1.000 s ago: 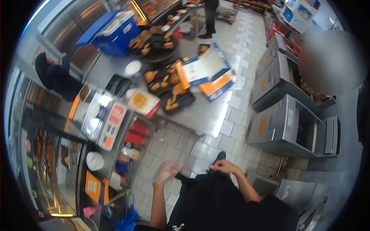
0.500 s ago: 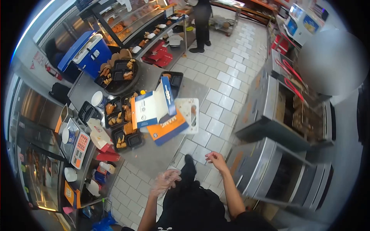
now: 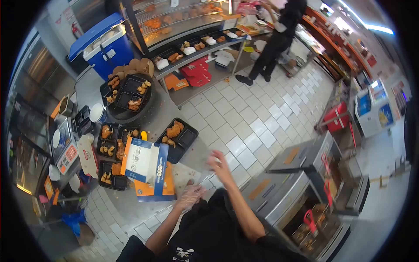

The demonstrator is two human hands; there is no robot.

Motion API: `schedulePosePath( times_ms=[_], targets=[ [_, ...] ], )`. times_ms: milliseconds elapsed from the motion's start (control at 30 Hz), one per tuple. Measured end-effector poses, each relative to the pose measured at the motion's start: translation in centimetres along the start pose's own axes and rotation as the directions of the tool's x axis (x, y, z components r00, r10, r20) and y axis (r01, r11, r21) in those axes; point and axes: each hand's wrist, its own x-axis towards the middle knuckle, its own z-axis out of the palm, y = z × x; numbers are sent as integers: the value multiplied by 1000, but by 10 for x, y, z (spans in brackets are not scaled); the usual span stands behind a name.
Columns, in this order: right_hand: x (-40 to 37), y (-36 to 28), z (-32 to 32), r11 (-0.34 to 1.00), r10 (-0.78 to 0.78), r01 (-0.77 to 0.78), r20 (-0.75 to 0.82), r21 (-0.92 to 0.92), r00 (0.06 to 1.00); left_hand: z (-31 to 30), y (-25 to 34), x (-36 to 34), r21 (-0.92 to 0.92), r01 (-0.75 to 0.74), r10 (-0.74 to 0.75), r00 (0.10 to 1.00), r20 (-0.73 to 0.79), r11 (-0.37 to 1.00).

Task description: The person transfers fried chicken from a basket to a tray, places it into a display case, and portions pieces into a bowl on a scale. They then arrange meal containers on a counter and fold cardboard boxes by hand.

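We find the left hand (image 3: 190,196), in a clear glove, low at the near edge of the steel counter (image 3: 166,109), its fingers loosely curled. Whether it grips anything we cannot tell. The bare right hand (image 3: 219,163) hangs just above it, blurred, with fingers spread and seemingly empty. Nearest to both lies a white sheet (image 3: 183,171), touching the orange box (image 3: 152,190) (a blue-and-white box (image 3: 144,160) stands open on top). Just beside them sits a black tray (image 3: 185,139) of fried chicken (image 3: 174,130). A co-worker (image 3: 279,32) stands well apart.
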Motion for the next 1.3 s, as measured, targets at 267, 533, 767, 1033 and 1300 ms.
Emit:
schedulePosePath(
  times_ms=[267,533,767,1033,1300],
  targets=[
    [104,-118,162,574,-170,672,734,-469,658,23,-69,0,-381,-50,-116,909,-401,923],
    [172,-55,159,536,486,536,758,-652,436,76,5,-49,-553,-606,-710,-28,-704,572],
    [196,-48,79,784,44,581,953,-219,300,24,68,-25,-600,-282,-656,-179,-733,748],
    [307,-154,-28,812,-136,579,941,-73,309,-65,179,111,-447,-199,-489,-330,-807,872],
    [511,-239,-164,850,-124,471,777,-237,617,-123,381,246,19,-79,15,-48,-999,997]
  ],
)
